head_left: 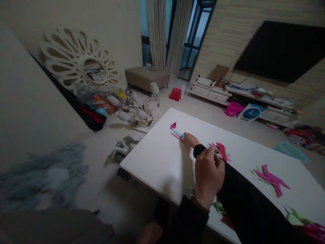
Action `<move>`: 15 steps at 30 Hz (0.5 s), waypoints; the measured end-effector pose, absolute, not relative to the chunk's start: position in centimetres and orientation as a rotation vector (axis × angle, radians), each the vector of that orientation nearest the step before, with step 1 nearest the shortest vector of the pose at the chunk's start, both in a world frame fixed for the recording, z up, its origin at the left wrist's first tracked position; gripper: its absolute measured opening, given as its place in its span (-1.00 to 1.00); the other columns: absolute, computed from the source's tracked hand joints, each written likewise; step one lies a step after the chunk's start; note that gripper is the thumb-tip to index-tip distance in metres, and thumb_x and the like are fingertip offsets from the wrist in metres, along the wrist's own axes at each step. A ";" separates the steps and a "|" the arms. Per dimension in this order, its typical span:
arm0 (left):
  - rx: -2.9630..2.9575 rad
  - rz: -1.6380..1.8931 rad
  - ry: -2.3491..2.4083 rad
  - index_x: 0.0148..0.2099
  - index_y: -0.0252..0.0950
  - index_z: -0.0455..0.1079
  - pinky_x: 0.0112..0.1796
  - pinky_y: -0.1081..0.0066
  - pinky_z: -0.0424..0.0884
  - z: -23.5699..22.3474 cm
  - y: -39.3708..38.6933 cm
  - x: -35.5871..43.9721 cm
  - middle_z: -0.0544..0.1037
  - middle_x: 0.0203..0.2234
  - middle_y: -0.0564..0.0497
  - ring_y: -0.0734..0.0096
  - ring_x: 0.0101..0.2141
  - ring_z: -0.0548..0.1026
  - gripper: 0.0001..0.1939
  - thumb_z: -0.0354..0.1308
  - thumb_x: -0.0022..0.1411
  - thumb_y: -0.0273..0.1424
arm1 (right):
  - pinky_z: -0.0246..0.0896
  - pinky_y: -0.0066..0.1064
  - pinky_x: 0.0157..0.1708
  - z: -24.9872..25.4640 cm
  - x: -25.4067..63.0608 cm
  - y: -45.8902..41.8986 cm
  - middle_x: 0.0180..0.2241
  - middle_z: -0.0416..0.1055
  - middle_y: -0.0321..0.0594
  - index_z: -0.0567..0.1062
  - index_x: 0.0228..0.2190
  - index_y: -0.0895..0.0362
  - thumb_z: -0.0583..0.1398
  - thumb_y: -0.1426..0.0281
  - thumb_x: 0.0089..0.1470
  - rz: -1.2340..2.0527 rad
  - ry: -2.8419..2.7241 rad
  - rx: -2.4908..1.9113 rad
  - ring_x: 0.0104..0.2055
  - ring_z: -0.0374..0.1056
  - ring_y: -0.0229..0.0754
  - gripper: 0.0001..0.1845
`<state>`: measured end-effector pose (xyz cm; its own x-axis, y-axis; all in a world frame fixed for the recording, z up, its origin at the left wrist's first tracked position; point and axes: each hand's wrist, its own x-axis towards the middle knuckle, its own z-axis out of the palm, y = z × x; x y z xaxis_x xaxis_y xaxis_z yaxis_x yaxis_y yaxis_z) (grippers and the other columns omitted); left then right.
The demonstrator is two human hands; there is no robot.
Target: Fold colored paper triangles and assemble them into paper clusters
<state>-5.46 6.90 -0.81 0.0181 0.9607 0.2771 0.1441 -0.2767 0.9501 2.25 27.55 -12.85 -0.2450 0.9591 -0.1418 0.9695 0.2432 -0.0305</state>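
Note:
My right hand point(191, 140) reaches across the white table point(152, 159), its fingers closed at the near end of a light-blue and pink folded paper piece point(178, 134). Beyond it lies a small magenta folded paper point(173, 125). My left hand point(209, 176), with a watch on its wrist, is curled in front of my right forearm; whatever its fingers hold is hidden. Just past those fingers are a red folded paper point(221, 151) and a spiky pink paper piece point(229, 156), partly covered by the hand. Whether the left fingers touch the red paper I cannot tell.
Crossed magenta and pale-green folded papers point(271, 179) lie on the table's right side. More green and magenta papers point(297, 217) sit at the near right corner. A lamp with several shades point(139, 113) stands on the floor beyond, near a red stool point(175, 94).

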 end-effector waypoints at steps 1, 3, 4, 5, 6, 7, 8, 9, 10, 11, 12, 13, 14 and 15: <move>1.557 1.322 1.201 -0.16 -0.20 0.38 -0.16 0.22 0.39 -0.8 6.9 -5.7 0.55 -0.25 -0.11 0.23 -0.22 0.49 -0.83 0.03 0.26 -0.53 | 0.22 -0.40 -0.12 -12.9 2.3 27.8 -0.02 0.47 0.06 0.37 0.05 0.22 0.08 0.25 0.34 -0.173 2.388 1.869 -0.03 0.41 -0.09 -0.63; 1.613 1.298 1.232 -0.14 -0.20 0.39 -0.13 0.17 0.39 -0.8 7.0 -6.1 0.55 -0.23 -0.14 0.18 -0.20 0.49 -0.81 0.02 0.27 -0.53 | 0.20 -0.39 -0.12 -13.1 2.4 27.9 -0.03 0.48 0.07 0.38 0.05 0.21 0.08 0.25 0.34 -0.169 2.367 1.872 -0.02 0.42 -0.06 -0.64; 1.640 1.300 1.232 -0.13 -0.20 0.39 -0.11 0.15 0.38 -0.8 7.0 -6.2 0.55 -0.23 -0.15 0.17 -0.18 0.49 -0.80 0.02 0.27 -0.53 | 0.20 -0.38 -0.11 -13.2 2.4 27.9 -0.03 0.48 0.10 0.38 0.04 0.21 0.07 0.23 0.34 -0.165 2.362 1.875 -0.01 0.41 -0.04 -0.62; 1.664 1.309 1.228 -0.12 -0.20 0.40 -0.10 0.14 0.38 -0.8 6.9 -6.2 0.55 -0.22 -0.15 0.15 -0.17 0.49 -0.80 0.02 0.27 -0.53 | 0.20 -0.36 -0.10 -13.3 2.4 27.8 -0.02 0.48 0.13 0.38 0.04 0.22 0.07 0.21 0.34 -0.162 2.361 1.878 0.00 0.41 -0.01 -0.61; 1.688 1.322 1.224 -0.11 -0.21 0.40 -0.10 0.13 0.38 -0.7 6.9 -6.2 0.55 -0.22 -0.15 0.15 -0.16 0.49 -0.79 0.02 0.27 -0.53 | 0.20 -0.34 -0.08 -13.3 2.4 27.6 -0.02 0.47 0.16 0.39 0.03 0.22 0.06 0.17 0.34 -0.161 2.362 1.882 0.00 0.42 0.01 -0.58; 1.708 1.330 1.222 -0.11 -0.21 0.40 -0.10 0.13 0.38 -0.7 6.8 -6.1 0.55 -0.22 -0.15 0.14 -0.15 0.49 -0.79 0.03 0.27 -0.53 | 0.20 -0.31 -0.08 -13.3 2.4 27.5 -0.03 0.48 0.18 0.40 0.02 0.23 0.06 0.15 0.34 -0.162 2.366 1.889 0.00 0.42 0.04 -0.56; 1.726 1.332 1.223 -0.11 -0.22 0.40 -0.10 0.13 0.38 -0.7 6.8 -6.1 0.55 -0.22 -0.15 0.13 -0.16 0.49 -0.79 0.03 0.26 -0.53 | 0.20 -0.29 -0.07 -13.3 2.3 27.3 -0.05 0.48 0.19 0.42 0.01 0.23 0.06 0.13 0.33 -0.166 2.369 1.901 0.00 0.43 0.05 -0.55; 1.741 1.329 1.227 -0.11 -0.22 0.40 -0.11 0.13 0.39 -0.7 6.7 -6.0 0.55 -0.23 -0.15 0.13 -0.16 0.49 -0.79 0.03 0.26 -0.54 | 0.21 -0.28 -0.06 -13.2 2.3 27.1 -0.07 0.49 0.20 0.44 -0.02 0.24 0.06 0.13 0.33 -0.171 2.371 1.919 -0.01 0.43 0.07 -0.55; 1.754 1.323 1.234 -0.11 -0.22 0.40 -0.12 0.14 0.39 -0.7 6.7 -5.9 0.55 -0.23 -0.15 0.13 -0.16 0.49 -0.78 0.03 0.25 -0.54 | 0.21 -0.26 -0.06 -13.1 2.3 27.0 -0.09 0.49 0.21 0.46 -0.06 0.25 0.07 0.15 0.33 -0.179 2.372 1.942 -0.02 0.44 0.07 -0.57; 1.767 1.318 1.240 -0.11 -0.23 0.40 -0.12 0.14 0.39 -0.7 6.6 -5.9 0.55 -0.24 -0.14 0.12 -0.17 0.49 -0.78 0.03 0.25 -0.54 | 0.21 -0.25 -0.06 -12.9 2.4 26.9 -0.12 0.50 0.23 0.49 -0.10 0.26 0.07 0.19 0.33 -0.188 2.371 1.973 -0.03 0.45 0.08 -0.60; 1.777 1.315 1.246 -0.10 -0.24 0.40 -0.12 0.15 0.39 -0.8 6.6 -5.8 0.55 -0.23 -0.14 0.13 -0.17 0.49 -0.77 0.02 0.25 -0.55 | 0.22 -0.24 -0.06 -12.6 2.5 26.8 -0.14 0.50 0.24 0.51 -0.14 0.28 0.07 0.25 0.33 -0.198 2.370 2.010 -0.04 0.45 0.08 -0.64; 1.786 1.313 1.250 -0.09 -0.24 0.40 -0.11 0.16 0.39 -0.8 6.6 -5.7 0.55 -0.22 -0.13 0.13 -0.17 0.49 -0.77 0.02 0.25 -0.55 | 0.22 -0.23 -0.07 -12.3 2.7 26.7 -0.15 0.50 0.26 0.52 -0.17 0.29 0.07 0.31 0.32 -0.209 2.369 2.054 -0.05 0.45 0.09 -0.67; 1.794 1.311 1.251 -0.09 -0.24 0.40 -0.11 0.16 0.39 -0.8 6.6 -5.7 0.55 -0.21 -0.13 0.14 -0.17 0.49 -0.77 0.01 0.25 -0.56 | 0.23 -0.22 -0.08 -11.8 3.0 26.5 -0.15 0.50 0.27 0.53 -0.19 0.30 0.05 0.36 0.30 -0.220 2.372 2.104 -0.06 0.45 0.10 -0.69; 1.800 1.307 1.252 -0.09 -0.24 0.39 -0.10 0.17 0.38 -0.8 6.6 -5.6 0.54 -0.20 -0.13 0.14 -0.16 0.49 -0.76 0.01 0.26 -0.56 | 0.23 -0.21 -0.09 -11.3 3.4 26.3 -0.16 0.50 0.27 0.54 -0.19 0.29 0.04 0.41 0.29 -0.234 2.376 2.158 -0.07 0.45 0.10 -0.69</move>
